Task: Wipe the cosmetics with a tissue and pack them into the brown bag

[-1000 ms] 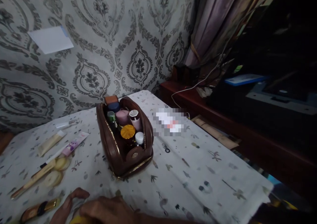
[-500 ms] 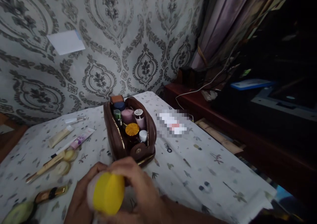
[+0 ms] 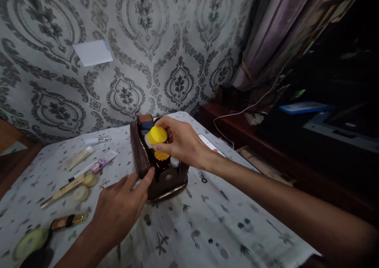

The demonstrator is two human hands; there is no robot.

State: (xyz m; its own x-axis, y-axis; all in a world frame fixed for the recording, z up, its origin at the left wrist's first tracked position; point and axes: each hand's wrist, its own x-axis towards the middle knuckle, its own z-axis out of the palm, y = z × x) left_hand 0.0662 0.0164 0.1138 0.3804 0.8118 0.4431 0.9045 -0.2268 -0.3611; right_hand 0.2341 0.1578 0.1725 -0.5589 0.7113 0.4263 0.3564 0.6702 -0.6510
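Note:
An open brown zip bag (image 3: 137, 149) stands on the patterned white cloth, holding several small containers. Over its opening, my right hand (image 3: 183, 141) grips a yellow-lidded jar (image 3: 158, 135) between thumb and fingers. Just below that jar, an amber jar with a golden lid (image 3: 162, 156) sits inside the bag. My left hand (image 3: 122, 201) has its fingers apart, the index fingertip touching the bag's near left edge. My right hand and the yellow-lidded jar hide part of the bag's contents.
Tubes (image 3: 103, 161), a brush (image 3: 62, 191) and small round pale items (image 3: 81, 193) lie at the left. A phone (image 3: 211, 145) lies right of the bag. A white cable (image 3: 245, 110) runs over the dark red furniture (image 3: 233, 124).
Both hands held the yellow-lidded jar near the front. My right hand has carried it forward over the bag; my left hand has let go and moved to the bag's edge. The view has shifted slightly.

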